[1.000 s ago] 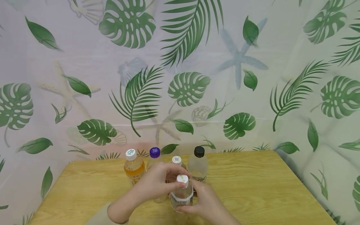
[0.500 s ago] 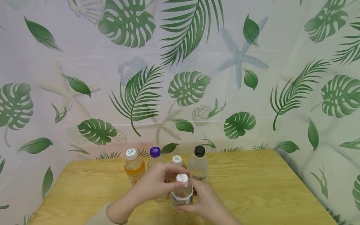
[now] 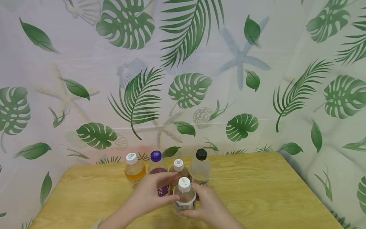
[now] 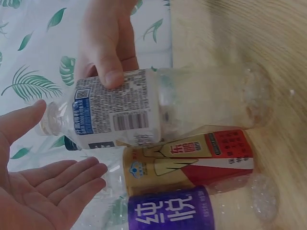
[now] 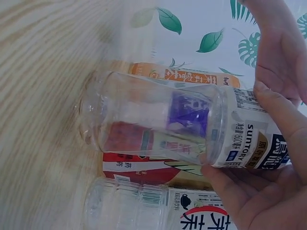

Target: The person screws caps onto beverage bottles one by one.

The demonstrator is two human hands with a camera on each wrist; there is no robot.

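Note:
My right hand (image 3: 210, 203) grips a clear plastic bottle (image 3: 183, 197) around its side, at the white label (image 5: 244, 129) seen in the right wrist view. The bottle stands upright with a white cap (image 3: 184, 183) on its neck. My left hand (image 3: 152, 190) is just left of that cap, thumb and fingers spread apart, holding nothing. In the left wrist view, the left hand's fingers (image 4: 76, 179) stretch out beside the bottle neck, palm showing. Directly behind the gripped bottle is a white-capped bottle (image 3: 178, 164) with a gold and red label (image 4: 192, 158).
Other bottles stand in a row behind: an orange-labelled one (image 3: 135, 175) with a white cap, a purple-capped one (image 3: 163, 189) and a black-capped one (image 3: 200, 168). They rest on a wood-grain table (image 3: 257, 190). A leaf-patterned sheet (image 3: 211, 105) hangs behind the table.
My left hand has let go of the cap and drawn back to the left, uncovering the purple label behind it. The right hand still grips the bottle in nearly the same place.

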